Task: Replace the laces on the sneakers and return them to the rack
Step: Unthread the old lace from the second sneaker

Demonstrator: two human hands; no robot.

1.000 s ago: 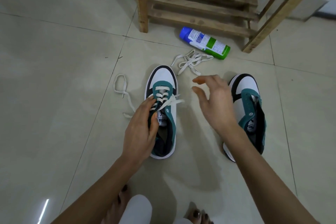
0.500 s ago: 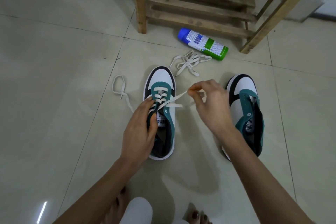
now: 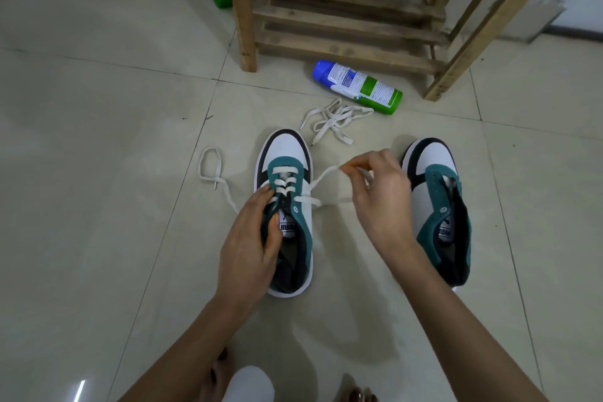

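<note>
**Threading the lace through the left sneaker**

The person is crouching on the tiled floor (image 3: 98,147) in front of the wooden rack (image 3: 342,26). The left hand (image 3: 251,238) is gripping the teal eyelet flap of the half-laced sneaker (image 3: 284,147), fingers curled round its edge. The right hand (image 3: 381,199) is pinching the white lace (image 3: 323,173) and drawing it out to the right. The second sneaker (image 3: 430,160) is lying unlaced just right of that hand. A loose lace (image 3: 329,121) and a spray can (image 3: 357,86) are lying farther off, near the rack. To my eye, a steady pull is what's needed, with the lace lying flat and untwisted. The left hand should be pinning the shoe so it isn't sliding.
</note>
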